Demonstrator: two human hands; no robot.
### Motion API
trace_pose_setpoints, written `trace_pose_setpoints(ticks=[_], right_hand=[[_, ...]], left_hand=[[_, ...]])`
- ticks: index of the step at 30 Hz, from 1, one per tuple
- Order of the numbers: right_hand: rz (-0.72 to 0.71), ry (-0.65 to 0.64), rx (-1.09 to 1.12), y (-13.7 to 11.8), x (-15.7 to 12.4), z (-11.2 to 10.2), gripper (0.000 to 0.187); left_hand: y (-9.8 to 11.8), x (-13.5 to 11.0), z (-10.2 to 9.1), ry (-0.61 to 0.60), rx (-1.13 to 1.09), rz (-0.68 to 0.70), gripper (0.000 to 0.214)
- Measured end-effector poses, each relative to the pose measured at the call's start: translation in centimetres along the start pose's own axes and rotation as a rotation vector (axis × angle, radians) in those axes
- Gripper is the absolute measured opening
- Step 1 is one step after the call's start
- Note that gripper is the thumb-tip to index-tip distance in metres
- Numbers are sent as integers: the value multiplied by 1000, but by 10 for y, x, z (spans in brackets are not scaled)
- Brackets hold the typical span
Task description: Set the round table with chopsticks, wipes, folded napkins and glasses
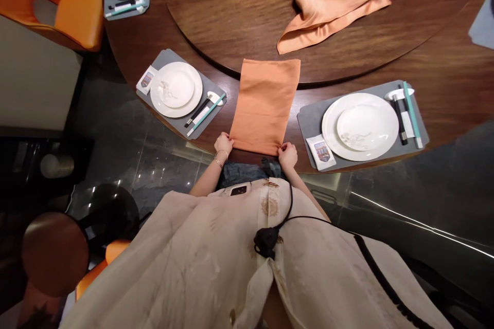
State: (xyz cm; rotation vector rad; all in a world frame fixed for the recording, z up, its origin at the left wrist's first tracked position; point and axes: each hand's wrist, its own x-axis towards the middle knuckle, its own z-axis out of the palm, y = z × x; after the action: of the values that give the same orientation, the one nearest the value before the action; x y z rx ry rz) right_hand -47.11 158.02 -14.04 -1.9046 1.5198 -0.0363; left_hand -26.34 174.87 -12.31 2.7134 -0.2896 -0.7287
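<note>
An orange cloth napkin (265,105), folded to a rectangle, lies on the wooden table in front of me, its far edge by the turntable's rim. My left hand (224,144) pinches its near left corner, a bracelet on that wrist. At the near right corner my right hand (287,156) has its fingers closed on the same napkin. A second orange napkin (335,2) lies loosely crumpled on the turntable (231,5), beyond the first.
Place settings flank the napkin: a white plate (156,100) on a grey mat at left, another plate (330,113) at right, both with chopsticks and a wrapped packet. A third setting and an orange chair (79,15) stand far left. A black cable (291,200) hangs over my shirt.
</note>
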Motion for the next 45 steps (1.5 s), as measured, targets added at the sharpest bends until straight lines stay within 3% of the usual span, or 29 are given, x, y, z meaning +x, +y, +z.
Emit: trace_pose_setpoints(ticks=[3,6,9,11,15,18,21,25,30,37,42,45], right_hand=[[119,-131,267,1,8,-4,11],[179,-336,444,7,19,-13,13],[165,-484,530,12,27,-29,16],[0,-452,557,8,31,-43,15],[-504,-177,396,-14,34,-76,11],[-604,-116,338,-30,34,-90,12],[-549,-117,429,-31,38,-84,16],[-356,-137,451,-15,45,-51,20],[-38,-81,235,-4,44,-15,14],[100,59,-106,-14,35,1,20],[55,51,-106,-20,36,0,10],[86,-32,85,-19,38,-5,13]], left_hand=[[3,9,-7,-73,10,65,11],[-4,19,-19,-251,-178,110,7],[-12,26,-35,-435,-331,159,18],[-13,30,-46,-419,-386,290,17],[1,35,-66,-122,-390,588,4],[10,41,-75,-131,-409,630,7],[12,49,-71,-235,-539,530,11],[10,56,-49,-330,-641,345,14],[12,53,-22,-283,-393,87,15],[26,31,-5,-44,-15,63,27],[40,19,-2,0,150,162,25],[43,22,-5,-8,162,173,25]])
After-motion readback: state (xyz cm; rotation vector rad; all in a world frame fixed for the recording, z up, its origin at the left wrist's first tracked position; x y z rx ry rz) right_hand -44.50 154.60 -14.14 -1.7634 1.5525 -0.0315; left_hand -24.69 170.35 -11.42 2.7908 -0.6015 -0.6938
